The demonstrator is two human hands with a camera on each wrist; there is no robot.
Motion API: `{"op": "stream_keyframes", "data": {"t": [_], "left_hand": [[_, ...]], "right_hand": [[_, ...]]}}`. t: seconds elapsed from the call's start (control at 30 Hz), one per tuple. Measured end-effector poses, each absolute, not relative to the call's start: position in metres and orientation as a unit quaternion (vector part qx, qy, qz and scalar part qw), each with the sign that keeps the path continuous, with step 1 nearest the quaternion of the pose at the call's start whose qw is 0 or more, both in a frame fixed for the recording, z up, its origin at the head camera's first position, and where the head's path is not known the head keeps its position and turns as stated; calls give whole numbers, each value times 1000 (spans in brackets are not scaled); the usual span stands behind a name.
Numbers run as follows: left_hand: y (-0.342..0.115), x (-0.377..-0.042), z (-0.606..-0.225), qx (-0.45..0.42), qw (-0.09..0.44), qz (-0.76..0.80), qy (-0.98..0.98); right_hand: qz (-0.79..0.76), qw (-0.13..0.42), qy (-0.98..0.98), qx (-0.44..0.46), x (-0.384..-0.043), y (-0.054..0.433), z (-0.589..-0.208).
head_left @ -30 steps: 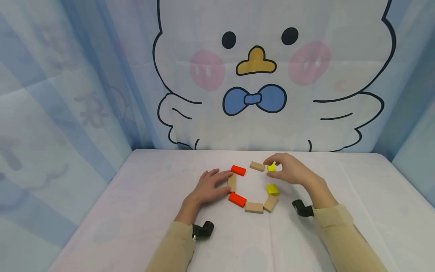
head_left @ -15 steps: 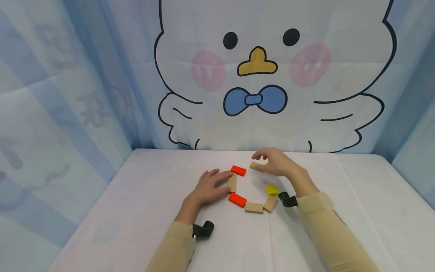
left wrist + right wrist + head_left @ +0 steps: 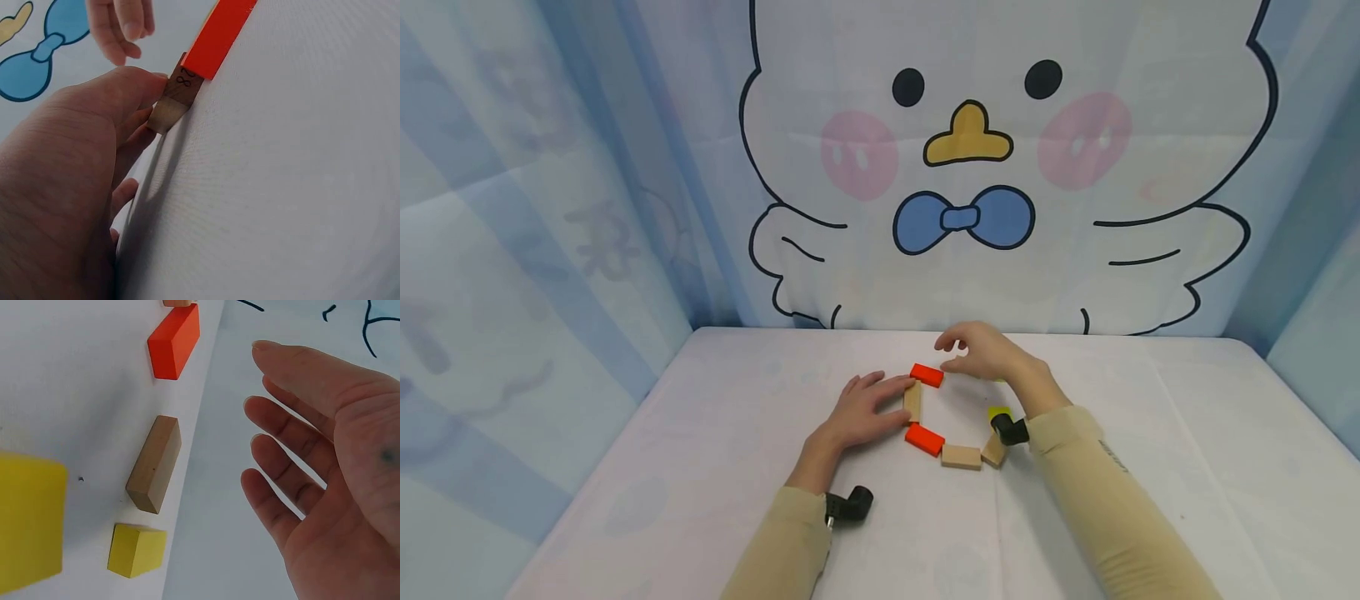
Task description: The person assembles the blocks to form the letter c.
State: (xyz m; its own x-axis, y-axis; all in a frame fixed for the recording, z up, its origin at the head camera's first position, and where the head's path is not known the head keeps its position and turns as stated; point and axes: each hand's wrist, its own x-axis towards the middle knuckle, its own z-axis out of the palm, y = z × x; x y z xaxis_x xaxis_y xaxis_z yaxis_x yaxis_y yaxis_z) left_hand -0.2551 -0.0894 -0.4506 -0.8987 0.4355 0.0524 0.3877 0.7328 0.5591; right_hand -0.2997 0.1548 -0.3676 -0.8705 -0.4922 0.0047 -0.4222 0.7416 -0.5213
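Small wooden blocks form a rough ring on the table. My left hand (image 3: 867, 410) grips the plain wooden block (image 3: 912, 403) at the ring's left side, thumb at the near end and index finger at the far end. Its side bears a dark printed "28" in the left wrist view. My right hand (image 3: 988, 354) hovers at the back of the ring, fingers loosely bent and holding nothing, near the far red block (image 3: 927, 375). Below it, the back plain block (image 3: 155, 465) and far yellow block (image 3: 134, 550) show in the right wrist view; my hand mostly hides them in the head view.
At the ring's front lie the near red block (image 3: 925, 440), a plain block (image 3: 961, 457) and a slanted plain block (image 3: 993, 451). The near yellow block (image 3: 997, 412) is partly behind the right wrist camera (image 3: 1009, 429). A printed curtain (image 3: 962, 283) stands behind the table (image 3: 700, 483).
My right hand has moved left from the far yellow block, passing over the back plain block towards the far red one. The left hand stays on its block.
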Motion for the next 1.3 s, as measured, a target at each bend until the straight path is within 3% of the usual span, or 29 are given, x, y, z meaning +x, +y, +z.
{"op": "stream_keyframes", "data": {"t": [1.3], "left_hand": [[-90,-255,-450,229,41,292,928]], "right_hand": [[-247,129,938,-204,-314,129,-382]]}}
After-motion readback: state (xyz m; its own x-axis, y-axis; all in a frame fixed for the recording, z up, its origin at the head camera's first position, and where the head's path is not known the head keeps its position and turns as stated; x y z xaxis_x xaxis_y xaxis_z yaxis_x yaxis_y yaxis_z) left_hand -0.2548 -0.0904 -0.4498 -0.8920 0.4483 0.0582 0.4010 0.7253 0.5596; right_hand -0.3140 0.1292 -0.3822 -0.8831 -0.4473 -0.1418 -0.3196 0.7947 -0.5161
